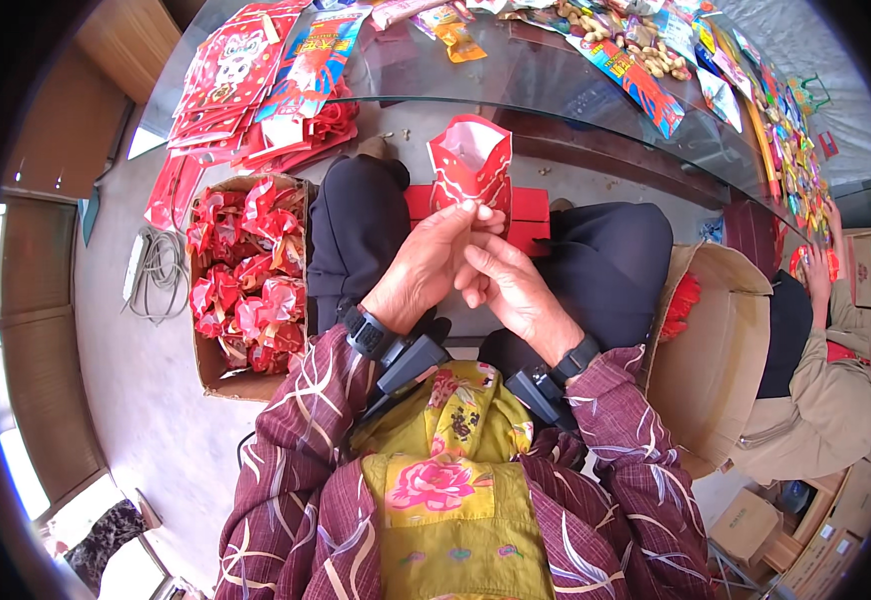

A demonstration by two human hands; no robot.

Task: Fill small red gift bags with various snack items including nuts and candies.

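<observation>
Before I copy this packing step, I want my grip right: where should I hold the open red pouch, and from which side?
Probably by its lower edge, coming from below. The red pouch stands upright with its open mouth on top, and the left hand already pinches the bottom, with the right hand beside it. Gripping higher would likely squeeze the mouth shut.

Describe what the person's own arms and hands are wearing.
Both arms wear maroon sleeves with pale swirling leaf lines. The left hand and right hand are bare. Each wrist carries a black band with a boxy black device strapped behind it.
</observation>
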